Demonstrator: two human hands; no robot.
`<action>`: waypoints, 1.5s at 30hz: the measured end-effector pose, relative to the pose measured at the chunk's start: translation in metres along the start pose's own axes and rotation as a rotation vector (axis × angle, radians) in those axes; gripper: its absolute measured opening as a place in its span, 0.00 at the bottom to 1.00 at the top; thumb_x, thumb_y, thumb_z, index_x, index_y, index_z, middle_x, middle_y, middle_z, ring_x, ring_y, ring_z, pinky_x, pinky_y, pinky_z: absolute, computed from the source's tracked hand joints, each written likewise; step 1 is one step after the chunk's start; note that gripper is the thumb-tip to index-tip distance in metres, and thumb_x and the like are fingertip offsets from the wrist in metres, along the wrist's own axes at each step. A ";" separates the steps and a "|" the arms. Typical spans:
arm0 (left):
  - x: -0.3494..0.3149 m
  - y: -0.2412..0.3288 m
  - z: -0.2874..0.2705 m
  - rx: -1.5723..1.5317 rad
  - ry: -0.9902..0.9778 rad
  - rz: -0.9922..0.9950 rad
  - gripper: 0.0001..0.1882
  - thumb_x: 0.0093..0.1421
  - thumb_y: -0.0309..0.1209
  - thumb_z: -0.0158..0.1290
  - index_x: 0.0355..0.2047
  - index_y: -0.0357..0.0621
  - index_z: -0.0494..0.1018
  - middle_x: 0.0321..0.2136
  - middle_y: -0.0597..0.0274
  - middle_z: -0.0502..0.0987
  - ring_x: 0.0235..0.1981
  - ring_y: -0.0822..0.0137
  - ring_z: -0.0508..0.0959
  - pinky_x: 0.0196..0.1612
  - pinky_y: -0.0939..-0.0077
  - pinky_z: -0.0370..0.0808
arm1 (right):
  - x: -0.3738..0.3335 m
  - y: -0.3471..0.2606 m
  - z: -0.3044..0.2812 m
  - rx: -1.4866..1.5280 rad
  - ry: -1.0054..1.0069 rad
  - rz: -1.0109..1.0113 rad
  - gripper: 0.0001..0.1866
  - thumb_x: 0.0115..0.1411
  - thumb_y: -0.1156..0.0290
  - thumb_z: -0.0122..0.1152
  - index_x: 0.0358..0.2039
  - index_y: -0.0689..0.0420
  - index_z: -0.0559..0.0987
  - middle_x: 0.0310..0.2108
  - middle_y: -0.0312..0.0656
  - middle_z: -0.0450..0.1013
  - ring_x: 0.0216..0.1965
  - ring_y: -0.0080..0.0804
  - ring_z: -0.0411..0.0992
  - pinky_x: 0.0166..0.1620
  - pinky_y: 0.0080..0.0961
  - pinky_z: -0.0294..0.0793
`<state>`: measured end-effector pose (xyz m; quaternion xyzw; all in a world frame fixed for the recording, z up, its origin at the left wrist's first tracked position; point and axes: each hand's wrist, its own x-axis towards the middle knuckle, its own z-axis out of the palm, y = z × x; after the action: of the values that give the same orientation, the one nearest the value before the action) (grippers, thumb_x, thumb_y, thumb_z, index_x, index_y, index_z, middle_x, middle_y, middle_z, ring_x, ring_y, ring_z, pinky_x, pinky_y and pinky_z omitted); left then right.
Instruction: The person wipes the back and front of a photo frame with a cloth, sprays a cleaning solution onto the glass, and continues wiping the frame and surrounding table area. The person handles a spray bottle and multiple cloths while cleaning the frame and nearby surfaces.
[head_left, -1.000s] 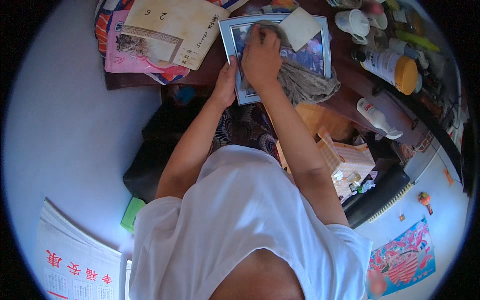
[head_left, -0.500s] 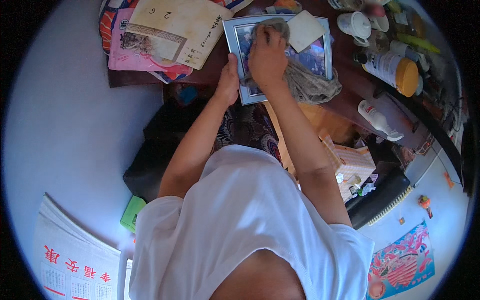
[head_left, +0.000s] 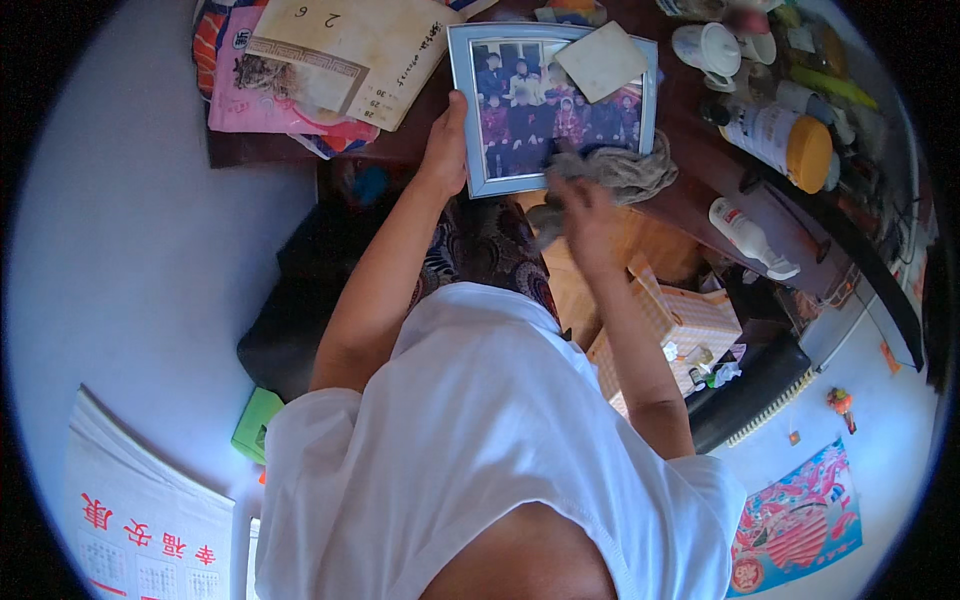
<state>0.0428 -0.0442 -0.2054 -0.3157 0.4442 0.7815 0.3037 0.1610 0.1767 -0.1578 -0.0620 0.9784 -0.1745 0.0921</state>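
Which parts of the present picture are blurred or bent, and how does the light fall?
In the head view, the right hand is smeared and the grey cloth partly blurred, while the picture frame looks crisper; in the head view, the wall calendar has a curved top edge; the head view shows brighter patches on the white shirt.

1. One picture frame (head_left: 462, 80) with one photo (head_left: 515, 125) inside.
2. One pale card (head_left: 602, 62) over the frame's upper right corner.
3. One grey cloth (head_left: 638, 173) at the frame's lower right corner.
4. Two hands: left hand (head_left: 447, 150) at the frame's left edge, right hand (head_left: 588, 215) by its lower edge.
5. Right of the frame: one lidded white cup (head_left: 705, 50), one yellow-lidded jar (head_left: 768, 140), one white bottle (head_left: 742, 230).
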 end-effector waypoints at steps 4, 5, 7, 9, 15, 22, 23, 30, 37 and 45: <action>-0.005 0.007 0.005 0.053 -0.016 -0.025 0.40 0.64 0.65 0.42 0.59 0.42 0.68 0.51 0.57 0.76 0.51 0.60 0.77 0.53 0.61 0.75 | 0.024 0.038 -0.008 -0.051 0.240 0.245 0.23 0.56 0.79 0.58 0.52 0.48 0.80 0.45 0.47 0.73 0.47 0.49 0.72 0.48 0.39 0.74; -0.006 0.008 0.007 0.061 -0.018 -0.024 0.40 0.64 0.65 0.43 0.59 0.42 0.68 0.52 0.57 0.76 0.51 0.60 0.76 0.53 0.61 0.75 | 0.032 0.037 -0.005 -0.044 0.298 0.261 0.22 0.57 0.79 0.58 0.52 0.49 0.80 0.46 0.47 0.73 0.48 0.49 0.72 0.48 0.39 0.74; -0.007 0.007 0.007 0.061 -0.023 -0.004 0.40 0.64 0.65 0.43 0.59 0.42 0.68 0.52 0.57 0.76 0.51 0.61 0.76 0.53 0.61 0.75 | 0.050 0.021 0.005 0.010 0.353 0.302 0.21 0.56 0.78 0.58 0.51 0.52 0.81 0.46 0.48 0.73 0.48 0.49 0.72 0.49 0.39 0.74; -0.006 0.002 0.008 0.041 -0.010 0.010 0.37 0.66 0.62 0.42 0.58 0.41 0.68 0.50 0.57 0.76 0.49 0.62 0.77 0.51 0.63 0.75 | 0.068 -0.021 0.019 0.073 0.314 0.282 0.20 0.56 0.78 0.59 0.51 0.52 0.80 0.46 0.48 0.73 0.47 0.49 0.73 0.48 0.39 0.74; -0.004 0.014 0.004 0.091 -0.037 0.087 0.39 0.64 0.64 0.46 0.58 0.41 0.68 0.51 0.57 0.76 0.49 0.62 0.77 0.52 0.63 0.75 | 0.059 -0.060 0.029 0.202 0.195 0.057 0.25 0.51 0.77 0.63 0.50 0.41 0.81 0.44 0.41 0.74 0.46 0.44 0.73 0.45 0.37 0.76; -0.007 0.022 0.011 0.106 0.044 0.036 0.37 0.68 0.60 0.42 0.58 0.35 0.66 0.48 0.55 0.76 0.46 0.63 0.79 0.49 0.67 0.77 | 0.060 0.022 0.025 0.021 0.447 0.348 0.21 0.54 0.77 0.60 0.50 0.50 0.81 0.47 0.49 0.72 0.49 0.49 0.72 0.49 0.40 0.75; -0.005 0.021 0.011 0.107 0.040 0.034 0.37 0.68 0.60 0.42 0.58 0.36 0.66 0.48 0.55 0.76 0.46 0.63 0.79 0.49 0.66 0.78 | 0.061 0.001 0.029 0.060 0.414 0.292 0.21 0.54 0.77 0.60 0.50 0.49 0.81 0.47 0.48 0.72 0.48 0.48 0.72 0.48 0.40 0.75; 0.007 0.015 0.000 0.155 0.030 0.045 0.33 0.69 0.59 0.39 0.56 0.41 0.68 0.45 0.59 0.78 0.44 0.64 0.79 0.46 0.65 0.78 | 0.144 -0.075 0.031 0.220 0.395 0.088 0.22 0.55 0.73 0.62 0.52 0.44 0.79 0.45 0.41 0.71 0.45 0.45 0.72 0.40 0.41 0.77; 0.014 0.011 -0.002 0.200 0.106 0.071 0.34 0.70 0.59 0.40 0.50 0.37 0.72 0.39 0.61 0.79 0.38 0.69 0.79 0.44 0.70 0.78 | 0.108 -0.069 0.034 0.199 0.234 0.053 0.23 0.54 0.73 0.62 0.51 0.40 0.80 0.44 0.40 0.72 0.45 0.44 0.72 0.42 0.41 0.76; 0.016 0.017 0.002 0.246 0.162 0.085 0.38 0.67 0.62 0.42 0.54 0.36 0.70 0.44 0.57 0.78 0.41 0.65 0.80 0.45 0.68 0.79 | 0.057 0.041 0.017 -0.021 0.401 0.368 0.21 0.54 0.75 0.61 0.49 0.44 0.81 0.42 0.43 0.73 0.45 0.46 0.73 0.46 0.40 0.75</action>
<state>0.0199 -0.0465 -0.2081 -0.3190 0.5725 0.7054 0.2701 0.1052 0.2003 -0.1966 0.1516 0.9737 -0.1533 -0.0742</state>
